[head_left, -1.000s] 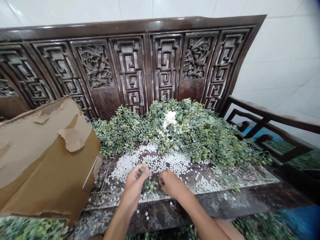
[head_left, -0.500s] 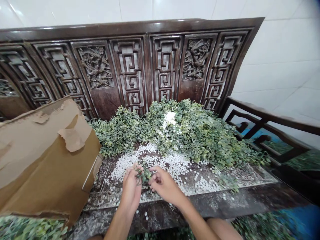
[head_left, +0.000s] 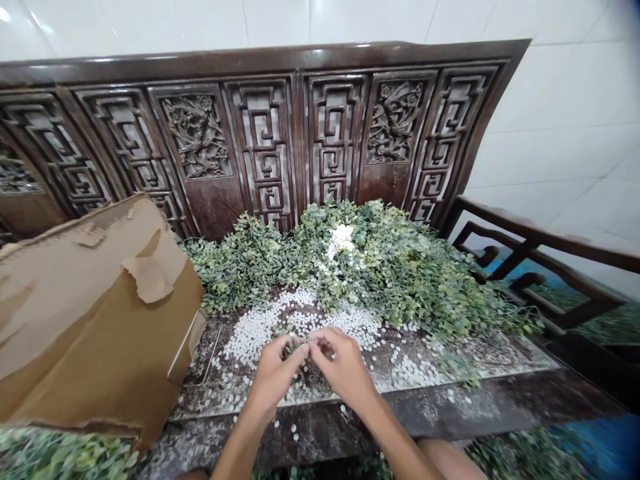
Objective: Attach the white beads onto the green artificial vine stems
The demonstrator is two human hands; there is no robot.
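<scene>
My left hand (head_left: pixel 276 373) is closed around a small green leafy sprig (head_left: pixel 294 345), mostly hidden by the fingers. Thumb and fingers of my right hand (head_left: pixel 343 367) pinch at the sprig's end, right against the left fingertips. Both hands hover over the front of a dark wooden bench seat. Around and behind them many small round white pieces (head_left: pixel 253 331) lie scattered on the seat. A large heap of green leafy sprigs (head_left: pixel 415 273) rises behind these, with a clump of white pieces (head_left: pixel 342 239) on top.
A torn cardboard box (head_left: pixel 100 340) stands at the left, a bent thin white strip (head_left: pixel 183 347) beside it. The carved bench back (head_left: pixel 300 57) runs behind, and an armrest (head_left: pixel 540 233) bounds the right. More greenery (head_left: pixel 65 457) lies below the seat at lower left.
My right hand has moved in to meet the left, and its fingers have closed at the sprig. The left hand has turned inward, covering more of the leaves.
</scene>
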